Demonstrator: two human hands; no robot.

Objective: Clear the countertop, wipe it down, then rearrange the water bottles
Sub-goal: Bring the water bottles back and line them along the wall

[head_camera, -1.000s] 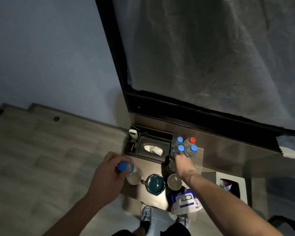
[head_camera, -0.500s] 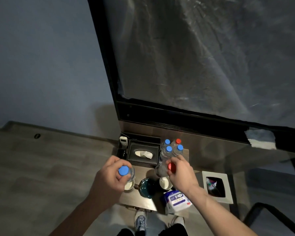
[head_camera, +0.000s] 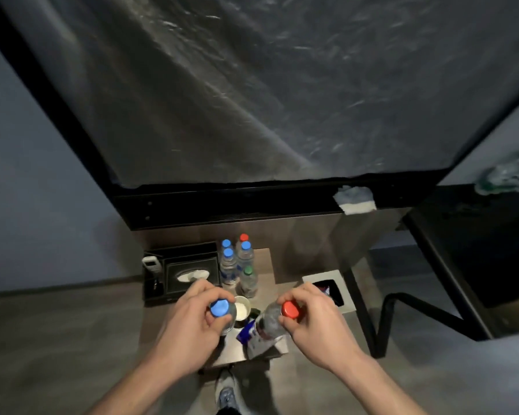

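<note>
The left hand (head_camera: 189, 320) grips a blue-capped bottle (head_camera: 219, 308) by its neck, fingers curled round it just below the cap. The right hand (head_camera: 310, 317) grips a red-capped bottle (head_camera: 288, 310) the same way, and that bottle tilts, its body slanting down toward the left. Both bottles are held above the near part of the countertop (head_camera: 265, 262). Between the two hands, on the countertop, sits a white cup (head_camera: 241, 308), and under the red-capped bottle lies a blue and white pack (head_camera: 252, 336). Farther back on the countertop stands a green-capped bottle (head_camera: 247, 280), and behind it a cluster of bottles (head_camera: 235, 256) with three blue caps and one red. Left of that cluster is a black tissue box (head_camera: 191, 272).
</note>
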